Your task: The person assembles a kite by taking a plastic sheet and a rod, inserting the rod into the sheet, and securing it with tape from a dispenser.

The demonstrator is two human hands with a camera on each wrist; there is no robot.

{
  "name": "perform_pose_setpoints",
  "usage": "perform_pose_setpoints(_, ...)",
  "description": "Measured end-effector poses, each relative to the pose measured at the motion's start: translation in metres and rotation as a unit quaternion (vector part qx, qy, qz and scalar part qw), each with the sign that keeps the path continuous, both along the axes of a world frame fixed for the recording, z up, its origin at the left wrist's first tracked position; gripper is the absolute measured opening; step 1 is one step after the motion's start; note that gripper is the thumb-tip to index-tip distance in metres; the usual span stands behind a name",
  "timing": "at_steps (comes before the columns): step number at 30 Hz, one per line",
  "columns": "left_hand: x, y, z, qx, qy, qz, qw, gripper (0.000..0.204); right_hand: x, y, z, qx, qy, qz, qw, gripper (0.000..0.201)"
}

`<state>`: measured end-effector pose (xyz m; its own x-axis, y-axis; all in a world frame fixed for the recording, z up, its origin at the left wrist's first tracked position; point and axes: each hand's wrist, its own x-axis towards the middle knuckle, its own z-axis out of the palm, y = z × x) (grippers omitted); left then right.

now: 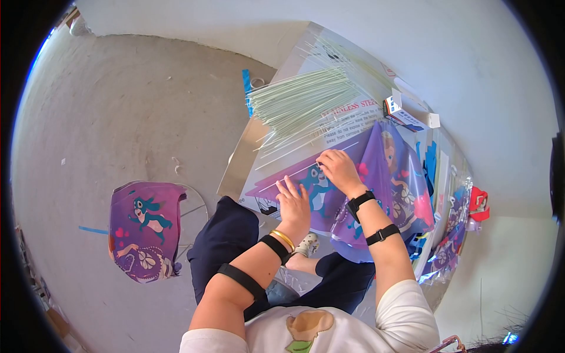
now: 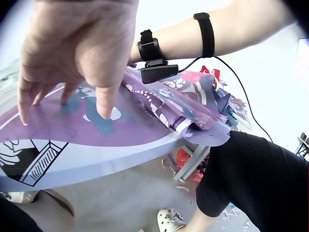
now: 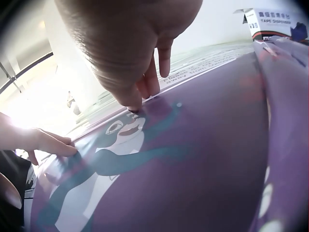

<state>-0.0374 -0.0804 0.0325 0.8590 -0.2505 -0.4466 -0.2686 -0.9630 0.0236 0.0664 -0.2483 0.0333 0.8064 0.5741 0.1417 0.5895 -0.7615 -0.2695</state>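
A purple plastic sheet (image 1: 354,154) printed with a teal cartoon animal lies on a cardboard-topped table. Along its far edge runs a thin white stick (image 1: 272,185). My left hand (image 1: 293,203) is spread over the left part of the sheet, fingertips at the stick, palm raised in the left wrist view. Farther right, my right hand (image 1: 339,169) pinches the stick at the sheet's edge, thumb on the near side and fingers on the far side in the right wrist view. More purple printed sheets (image 1: 406,197) lie folded beside the right forearm.
Beyond the sheet lies a wide bundle of thin pale sticks (image 1: 303,97). A tape dispenser box (image 1: 406,115) stands at the back right, with blue strips (image 1: 431,165) nearby. On the floor at left is another purple printed piece (image 1: 144,226). A tape roll (image 1: 257,83) sits by the far edge.
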Motion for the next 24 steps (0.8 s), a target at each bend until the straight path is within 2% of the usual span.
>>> perform_pose_setpoints(8,0.0037,0.001,0.0056,0.0,0.027,-0.003,1.0,0.057,0.0092,0.0005,-0.001,-0.066,-0.049,0.1,0.992,0.014)
perform_pose_setpoints(24,0.0025,-0.0002,-0.0028,0.003,0.02,-0.004,1.0,0.058,0.0089,0.0021,-0.0001,-0.074,-0.053,0.083,0.992,0.017)
